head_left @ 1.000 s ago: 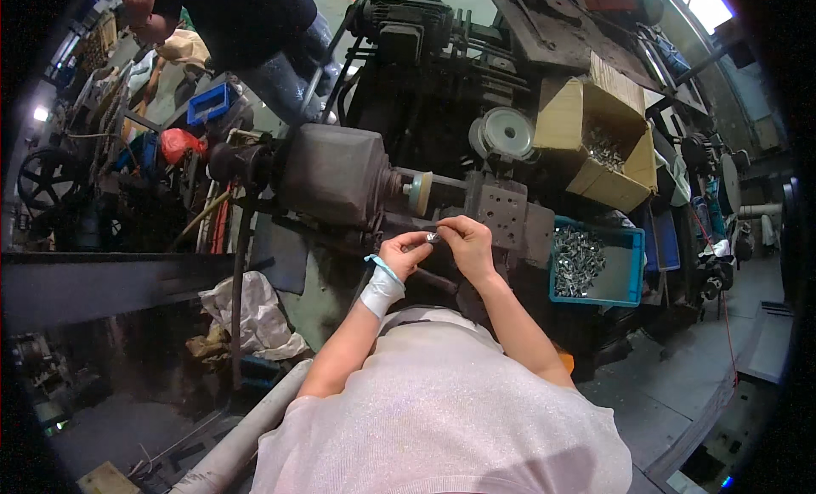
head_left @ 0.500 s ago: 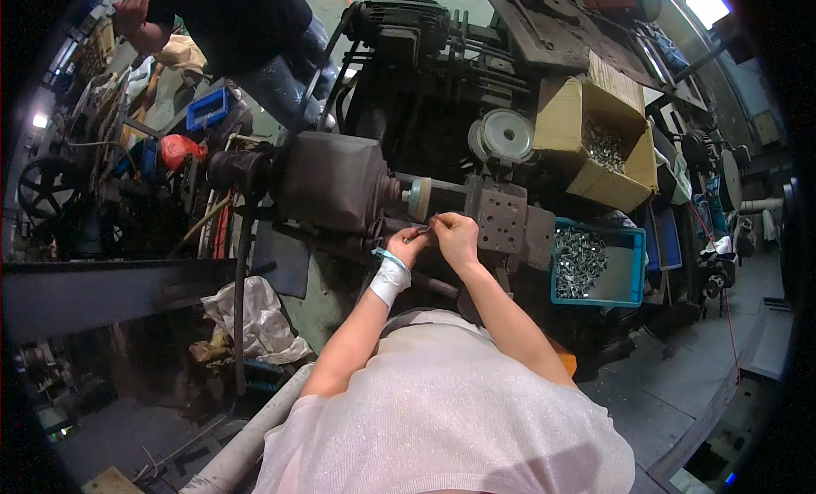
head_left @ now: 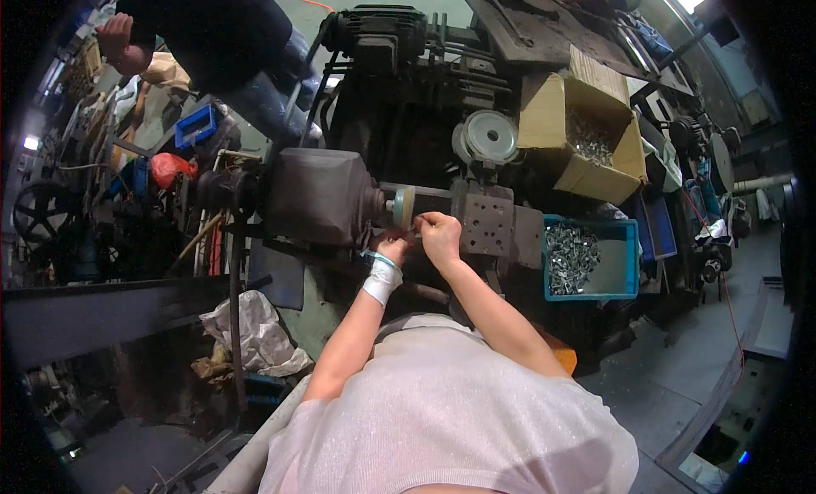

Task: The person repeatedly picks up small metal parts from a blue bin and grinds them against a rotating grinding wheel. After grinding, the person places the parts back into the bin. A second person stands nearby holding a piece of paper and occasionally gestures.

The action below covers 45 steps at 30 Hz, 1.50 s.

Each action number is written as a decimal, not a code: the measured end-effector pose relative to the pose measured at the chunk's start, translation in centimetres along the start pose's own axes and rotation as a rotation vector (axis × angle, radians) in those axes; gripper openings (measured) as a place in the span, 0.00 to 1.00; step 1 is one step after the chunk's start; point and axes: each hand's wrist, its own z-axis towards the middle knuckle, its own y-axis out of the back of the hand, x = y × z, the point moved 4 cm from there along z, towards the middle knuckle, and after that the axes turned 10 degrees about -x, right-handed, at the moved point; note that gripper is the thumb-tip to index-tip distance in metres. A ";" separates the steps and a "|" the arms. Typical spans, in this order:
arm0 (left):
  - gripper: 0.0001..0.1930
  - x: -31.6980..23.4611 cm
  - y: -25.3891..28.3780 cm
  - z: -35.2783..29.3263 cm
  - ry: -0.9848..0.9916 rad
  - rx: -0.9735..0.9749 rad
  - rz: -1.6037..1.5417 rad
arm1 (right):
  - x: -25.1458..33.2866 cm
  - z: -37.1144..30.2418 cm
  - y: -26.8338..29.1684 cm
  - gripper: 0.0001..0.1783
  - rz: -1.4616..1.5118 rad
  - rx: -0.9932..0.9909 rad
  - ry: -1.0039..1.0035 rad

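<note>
Just below a small round wheel (head_left: 404,207) with a tan and pale green rim, my two hands meet. Fingers of my left hand (head_left: 393,248) are closed in a pinch, and its wrist carries a white wrap and a light blue band. Beside it on the right, my right hand (head_left: 440,237) is also pinched, thumb and forefinger near the wheel's lower edge. Whatever lies between the fingertips is too small and dark to make out. The wheel sits on the shaft of a dark machine housing (head_left: 314,197). Right of my hands stands a metal block with holes (head_left: 491,222).
A turquoise bin (head_left: 634,260) of shiny metal parts stands to the right. Behind it is an open cardboard box (head_left: 541,116) of small metal pieces. A grey pulley (head_left: 491,137) sits beyond the block. Another person (head_left: 212,35) stands at the far left.
The whole view has shifted slightly. Both hands, still together and pinched, have come a little closer to the wheel's lower edge.
</note>
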 end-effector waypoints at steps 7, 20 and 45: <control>0.06 0.2 0.5 0.8 0.031 -0.027 0.162 | -0.4 -0.1 -0.5 0.06 0.036 -0.026 -0.039; 0.10 -2.3 0.6 -3.2 0.392 0.195 0.114 | -0.5 -1.2 2.6 0.07 0.185 0.094 -0.079; 0.07 -0.6 -0.5 -0.5 -0.094 0.054 0.024 | -2.1 -0.3 -0.8 0.07 0.155 -0.015 -0.167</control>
